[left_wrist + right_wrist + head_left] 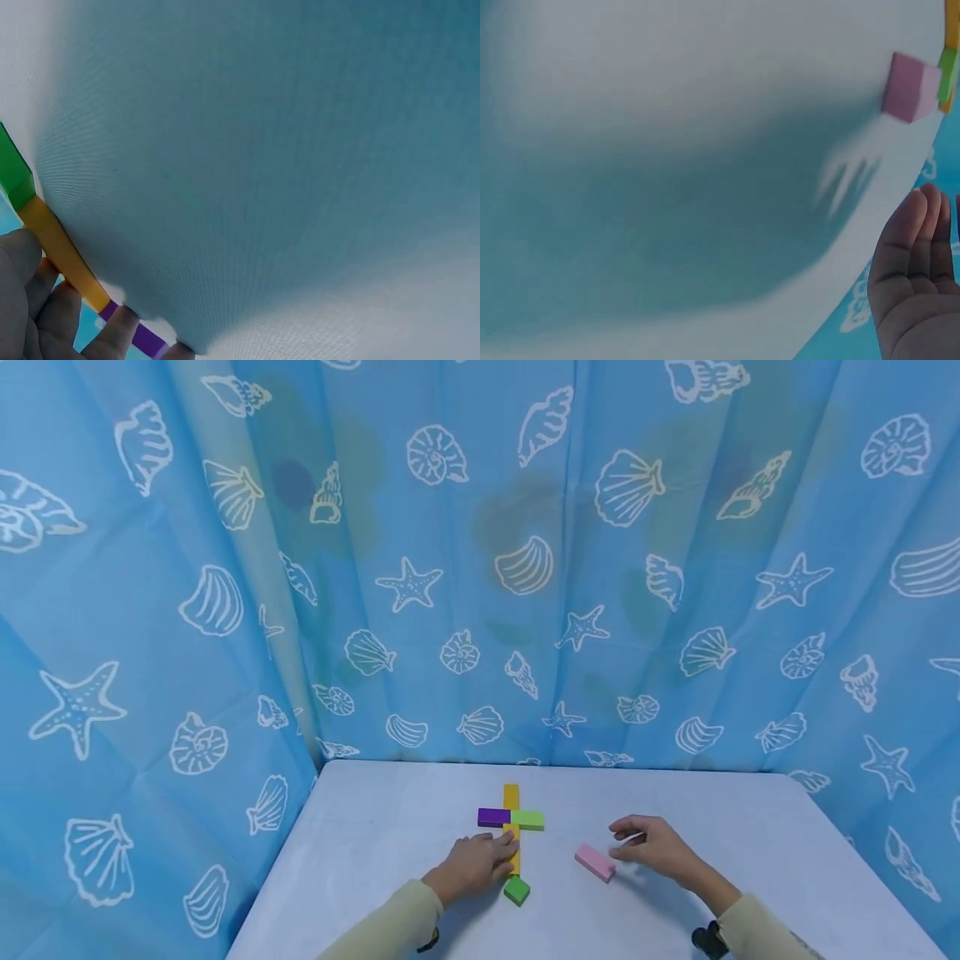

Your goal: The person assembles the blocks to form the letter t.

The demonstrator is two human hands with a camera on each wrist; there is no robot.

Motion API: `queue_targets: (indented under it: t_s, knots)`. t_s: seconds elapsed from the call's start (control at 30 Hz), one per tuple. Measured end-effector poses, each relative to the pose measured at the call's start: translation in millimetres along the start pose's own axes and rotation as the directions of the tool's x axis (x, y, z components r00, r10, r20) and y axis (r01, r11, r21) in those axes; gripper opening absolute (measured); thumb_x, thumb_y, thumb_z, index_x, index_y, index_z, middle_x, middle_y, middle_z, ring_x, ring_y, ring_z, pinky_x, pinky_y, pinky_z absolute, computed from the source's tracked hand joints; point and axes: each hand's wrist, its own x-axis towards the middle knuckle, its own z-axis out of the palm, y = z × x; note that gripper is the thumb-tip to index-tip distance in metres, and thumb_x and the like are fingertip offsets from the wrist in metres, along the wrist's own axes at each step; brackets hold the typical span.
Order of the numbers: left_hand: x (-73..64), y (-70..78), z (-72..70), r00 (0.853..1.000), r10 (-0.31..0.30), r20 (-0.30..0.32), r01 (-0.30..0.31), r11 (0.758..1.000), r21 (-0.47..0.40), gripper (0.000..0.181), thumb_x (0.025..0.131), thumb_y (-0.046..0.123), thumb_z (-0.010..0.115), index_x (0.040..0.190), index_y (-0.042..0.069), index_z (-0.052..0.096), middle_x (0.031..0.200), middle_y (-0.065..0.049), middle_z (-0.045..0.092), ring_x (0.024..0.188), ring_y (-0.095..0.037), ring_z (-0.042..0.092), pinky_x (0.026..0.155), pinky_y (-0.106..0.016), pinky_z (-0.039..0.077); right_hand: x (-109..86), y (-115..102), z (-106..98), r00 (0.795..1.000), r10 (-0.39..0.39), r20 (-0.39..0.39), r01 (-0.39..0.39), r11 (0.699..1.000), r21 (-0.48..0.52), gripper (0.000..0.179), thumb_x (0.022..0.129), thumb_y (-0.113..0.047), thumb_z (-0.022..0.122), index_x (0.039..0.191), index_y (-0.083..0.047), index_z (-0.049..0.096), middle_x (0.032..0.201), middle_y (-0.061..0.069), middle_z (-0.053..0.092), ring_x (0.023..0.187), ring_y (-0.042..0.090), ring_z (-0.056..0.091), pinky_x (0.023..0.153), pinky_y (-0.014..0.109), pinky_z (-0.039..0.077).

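On the white table, my left hand (476, 862) rests its fingers on the near yellow block (515, 858). A far yellow block (512, 797), a purple block (493, 817) and a light green block (528, 820) meet beyond it in a cross shape. Against the near end of the yellow block sits a darker green block (517, 891), turned at an angle. My right hand (660, 847) is held above the table with loosely bent fingers and nothing in it. Just left of its thumb lies a pink block (595, 863); the right wrist view shows a gap between them.
A white cloth covers the table (390, 827). Blue curtains (480, 635) with white shell and starfish prints hang behind the far edge and along the left side. Dark wrist straps (708, 941) show at the sleeves.
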Motion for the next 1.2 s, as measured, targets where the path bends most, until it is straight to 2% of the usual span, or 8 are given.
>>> queue_targets:
  t_s: [0.27, 0.4, 0.73, 0.97, 1.2]
  knots:
    - [1.3, 0.5, 1.8, 1.000, 0.006, -0.004, -0.006, 1.000, 0.009, 0.047, 0.101, 0.042, 0.052, 0.146, 0.031, 0.047, 0.154, 0.013, 0.042, 0.137, -0.029, 0.049, 0.106, -0.058, 0.044, 5.4, 20.0, -9.4, 0.997, 0.073, 0.002, -0.073, 0.996, -0.042, 0.047, 0.082, -0.024, 0.081, 0.121, -0.002, 0.065, 0.113, 0.012, 0.067, 0.094, 0.020, 0.062, 0.074, 0.037, 0.059]
    - [0.4, 2.6, -0.9, 1.000, 0.013, 0.010, -0.013, 1.000, 0.021, 0.047, 0.102, 0.042, 0.051, 0.147, 0.030, 0.047, 0.154, 0.013, 0.042, 0.136, -0.028, 0.050, 0.106, -0.057, 0.044, 6.1, 24.1, -10.1, 0.996, 0.093, 0.017, -0.092, 0.995, -0.029, 0.051, 0.081, -0.025, 0.082, 0.122, -0.002, 0.064, 0.115, 0.012, 0.067, 0.095, 0.021, 0.063, 0.074, 0.038, 0.059]
    - [-0.8, 2.1, -3.8, 1.000, -0.006, 0.017, 0.005, 1.000, 0.027, 0.047, 0.101, 0.042, 0.052, 0.146, 0.032, 0.047, 0.154, 0.014, 0.043, 0.136, -0.027, 0.050, 0.104, -0.056, 0.046, 3.5, 17.1, 7.3, 0.996, 0.073, 0.054, -0.074, 0.997, 0.027, 0.059, 0.075, -0.026, 0.086, 0.125, -0.002, 0.064, 0.115, 0.011, 0.066, 0.093, 0.020, 0.062, 0.071, 0.036, 0.058]
    - [-0.9, 1.3, -0.5, 1.000, 0.005, 0.003, -0.005, 0.999, 0.033, 0.046, 0.101, 0.042, 0.052, 0.146, 0.031, 0.049, 0.153, 0.013, 0.043, 0.135, -0.027, 0.051, 0.104, -0.056, 0.046, 5.4, 15.7, 22.0, 0.996, 0.082, 0.040, -0.081, 0.996, -0.029, 0.062, 0.072, -0.029, 0.089, 0.123, -0.003, 0.065, 0.108, 0.006, 0.066, 0.092, 0.019, 0.059, 0.074, 0.034, 0.056]
    - [-1.5, 2.0, -2.2, 1.000, 0.005, -0.008, -0.004, 0.999, 0.036, 0.046, 0.101, 0.042, 0.054, 0.145, 0.031, 0.049, 0.153, 0.013, 0.044, 0.135, -0.026, 0.052, 0.103, -0.056, 0.047, 10.1, 11.5, 30.1, 0.996, 0.086, 0.025, -0.084, 0.994, -0.073, 0.057, 0.072, -0.027, 0.089, 0.119, -0.004, 0.067, 0.101, 0.003, 0.066, 0.090, 0.017, 0.059, 0.078, 0.034, 0.055]
